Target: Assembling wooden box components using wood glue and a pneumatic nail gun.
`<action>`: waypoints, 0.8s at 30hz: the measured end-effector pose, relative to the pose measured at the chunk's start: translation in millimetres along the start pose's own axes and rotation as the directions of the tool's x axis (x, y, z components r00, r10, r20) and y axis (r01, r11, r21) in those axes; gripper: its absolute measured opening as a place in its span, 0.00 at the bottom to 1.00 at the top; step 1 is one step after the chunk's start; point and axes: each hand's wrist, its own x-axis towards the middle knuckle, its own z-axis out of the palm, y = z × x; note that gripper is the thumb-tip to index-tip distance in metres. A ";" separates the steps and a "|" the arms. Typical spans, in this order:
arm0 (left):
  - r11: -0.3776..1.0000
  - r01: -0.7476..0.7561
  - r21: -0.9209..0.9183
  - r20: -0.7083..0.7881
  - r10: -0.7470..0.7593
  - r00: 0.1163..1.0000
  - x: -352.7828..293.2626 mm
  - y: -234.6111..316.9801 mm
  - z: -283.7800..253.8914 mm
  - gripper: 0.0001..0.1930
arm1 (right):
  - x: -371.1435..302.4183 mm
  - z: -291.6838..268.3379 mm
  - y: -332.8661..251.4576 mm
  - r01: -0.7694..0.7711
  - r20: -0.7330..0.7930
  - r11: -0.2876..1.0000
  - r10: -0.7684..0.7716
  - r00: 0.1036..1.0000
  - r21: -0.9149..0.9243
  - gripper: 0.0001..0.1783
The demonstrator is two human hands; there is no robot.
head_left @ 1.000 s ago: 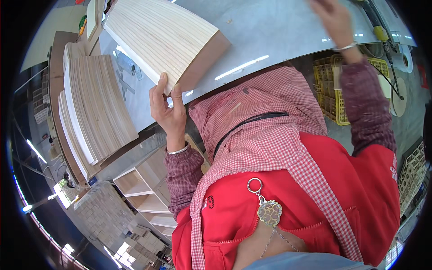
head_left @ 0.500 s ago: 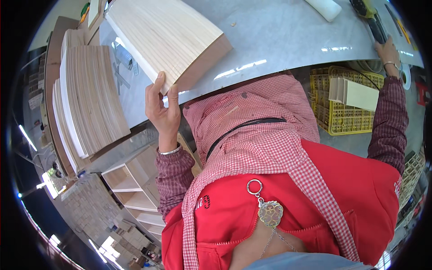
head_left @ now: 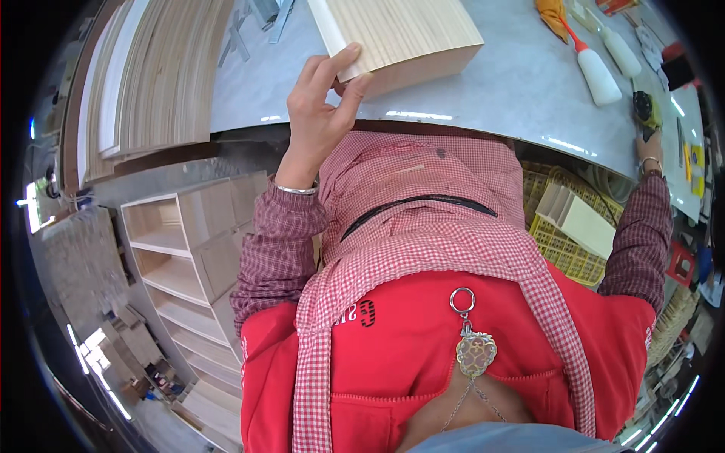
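Note:
My left hand (head_left: pixel 326 106) pinches the near left corner of a pale wooden box (head_left: pixel 411 34) on the table, thumb on the near side and fingers on the top edge. The box's far part runs out of view. At the far right, my right hand (head_left: pixel 650 149) is closed round the handle of a black and yellow-green nail gun (head_left: pixel 646 112), which rests on the tabletop. My fingers there are small and partly hidden.
Stacked thin wooden boards (head_left: pixel 162 75) stand left of the box, with grey metal strips (head_left: pixel 282 21) between. White glue bottles (head_left: pixel 596 75) lie at the right. Below the table are a yellow plastic crate (head_left: pixel 563 245) with wood pieces and a wooden shelf unit (head_left: pixel 170 241).
The view has swung, so the box and table sit further right and higher. My left hand keeps its hold on the box corner, and my right hand stays on the nail gun.

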 end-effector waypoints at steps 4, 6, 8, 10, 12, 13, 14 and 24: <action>1.000 -0.005 -0.006 -0.005 0.005 1.000 -0.2 0.6 -0.9 0.16 | -24.7 -38.4 -15.9 0.029 0.086 0.999 -0.031 0.996 0.016 0.28; 1.000 0.004 0.011 -0.011 -0.004 1.000 -1.7 -1.8 -1.4 0.16 | -56.4 -86.8 -21.7 -0.044 0.159 0.993 0.027 0.987 0.107 0.26; 1.000 -0.007 -0.010 -0.005 0.007 1.000 -2.8 -4.6 -3.0 0.16 | -86.7 -144.0 -48.8 -0.153 0.315 0.929 0.041 0.948 0.337 0.22; 0.999 -0.025 -0.025 0.004 0.025 1.000 1.5 -7.2 0.8 0.16 | -120.9 -190.2 -75.8 -0.239 0.379 0.869 0.065 0.923 0.433 0.20; 0.998 -0.056 0.018 -0.012 0.056 0.998 2.0 -8.2 2.0 0.16 | -168.6 -229.6 -127.1 -0.249 0.375 0.694 -0.033 0.926 0.676 0.17; 0.996 -0.071 0.047 -0.021 0.072 0.997 1.6 -7.0 1.9 0.17 | -186.3 -245.3 -151.4 -0.247 0.359 0.577 -0.087 0.929 0.778 0.16; 0.994 -0.084 0.068 -0.030 0.086 0.996 1.1 -5.7 0.6 0.17 | -198.1 -262.4 -169.9 -0.243 0.333 0.452 -0.132 0.934 0.859 0.15; 0.997 -0.056 0.061 -0.017 0.057 0.998 2.3 -0.1 2.7 0.17 | -231.4 -321.1 -309.9 -0.241 0.431 0.402 -0.497 0.753 0.883 0.12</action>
